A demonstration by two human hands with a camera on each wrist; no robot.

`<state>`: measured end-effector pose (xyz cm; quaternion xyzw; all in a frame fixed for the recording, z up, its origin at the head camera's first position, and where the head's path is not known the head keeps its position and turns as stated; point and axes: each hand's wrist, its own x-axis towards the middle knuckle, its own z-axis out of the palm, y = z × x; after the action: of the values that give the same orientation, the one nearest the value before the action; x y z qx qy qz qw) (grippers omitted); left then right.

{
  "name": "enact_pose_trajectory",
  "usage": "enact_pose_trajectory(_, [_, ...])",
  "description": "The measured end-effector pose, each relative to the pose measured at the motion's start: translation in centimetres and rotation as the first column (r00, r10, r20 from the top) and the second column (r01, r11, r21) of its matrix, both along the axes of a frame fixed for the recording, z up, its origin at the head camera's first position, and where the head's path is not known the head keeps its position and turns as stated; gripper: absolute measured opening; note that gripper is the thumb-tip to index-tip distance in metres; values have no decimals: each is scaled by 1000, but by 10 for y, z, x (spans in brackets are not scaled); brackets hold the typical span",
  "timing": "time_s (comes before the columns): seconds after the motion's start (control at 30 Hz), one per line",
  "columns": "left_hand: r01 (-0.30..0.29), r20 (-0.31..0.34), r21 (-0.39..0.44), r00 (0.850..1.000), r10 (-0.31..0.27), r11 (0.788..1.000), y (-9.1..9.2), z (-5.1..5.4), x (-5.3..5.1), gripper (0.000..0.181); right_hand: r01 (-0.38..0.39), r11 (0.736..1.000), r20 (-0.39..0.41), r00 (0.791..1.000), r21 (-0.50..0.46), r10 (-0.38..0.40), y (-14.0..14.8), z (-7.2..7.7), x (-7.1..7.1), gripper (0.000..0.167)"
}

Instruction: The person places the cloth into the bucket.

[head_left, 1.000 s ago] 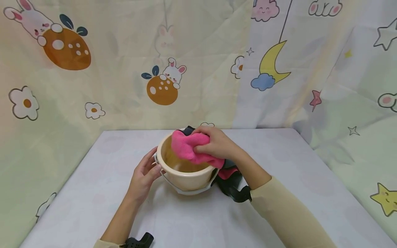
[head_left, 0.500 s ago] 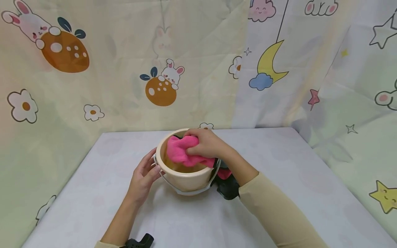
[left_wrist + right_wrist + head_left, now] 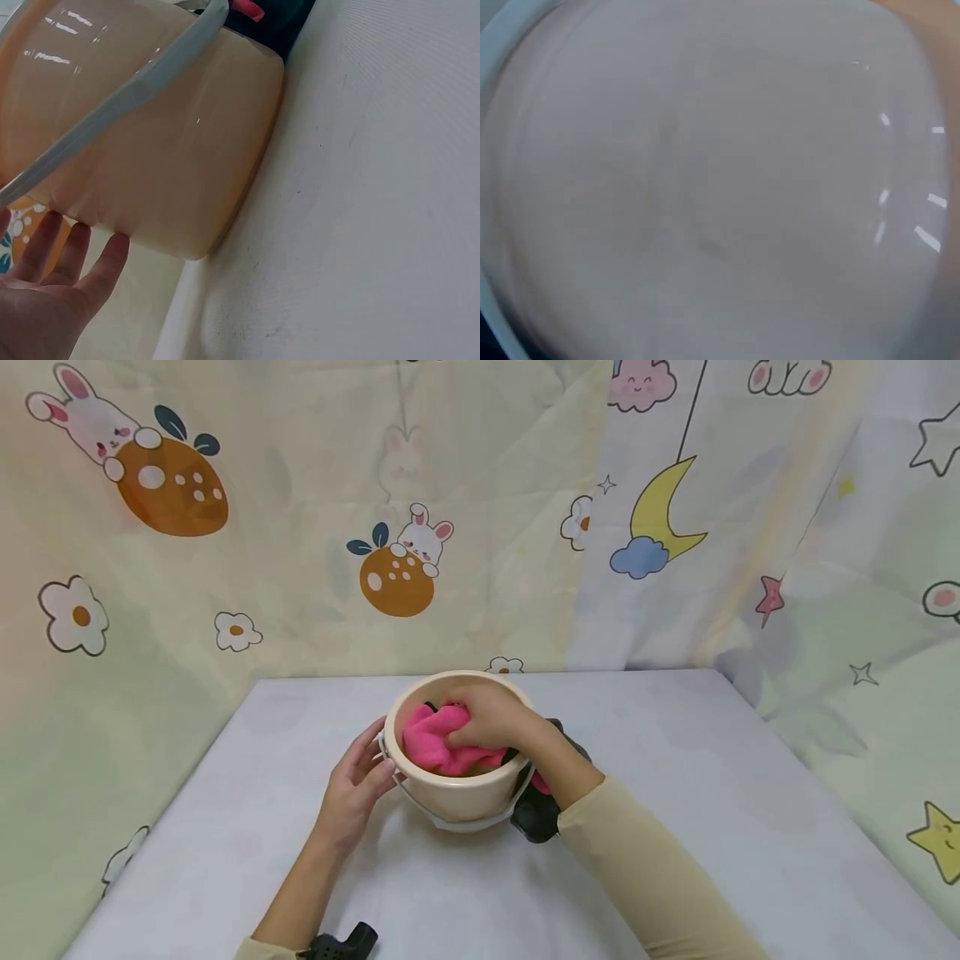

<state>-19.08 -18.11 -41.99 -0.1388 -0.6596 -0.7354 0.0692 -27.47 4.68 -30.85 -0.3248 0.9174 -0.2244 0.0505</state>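
Observation:
A cream bucket [image 3: 461,799] with a pale bail handle [image 3: 468,825] stands on the table. My left hand [image 3: 357,785] rests against its left side, thumb near the rim; the left wrist view shows fairly straight fingertips [image 3: 116,244] touching the outer wall. Inside the bucket's mouth, my right hand [image 3: 487,720] grips a bunched, soft pink cloth [image 3: 435,739] with dark parts. What kind of cloth article it is cannot be told. Its underside and most of the right fingers are hidden. The right wrist view is filled by the bucket's glossy wall [image 3: 727,187].
Right of the bucket, partly behind the right forearm, are dark items with a bit of pink [image 3: 542,783]; the left wrist view shows a dark thing [image 3: 281,19] beside the bucket too. A white cloth covers the table [image 3: 457,902]. A printed curtain [image 3: 300,527] hangs behind.
My right hand has moved left and down with the pink cloth, from above the rim to inside the bucket. My left hand has stayed at the bucket's side.

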Motion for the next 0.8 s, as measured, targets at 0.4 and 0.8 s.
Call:
enact_pose_trajectory(0.4, [15, -2, 16, 1000, -15, 1000, -1, -2, -1, 60, -1, 998, 83, 997, 70, -5, -7, -3, -4, 37])
enact_pose_trajectory(0.8, [2, -8, 33, 1000, -2, 999, 1, -1, 0, 59, -22, 985, 203, 979, 170, -13, -13, -10, -2, 44])
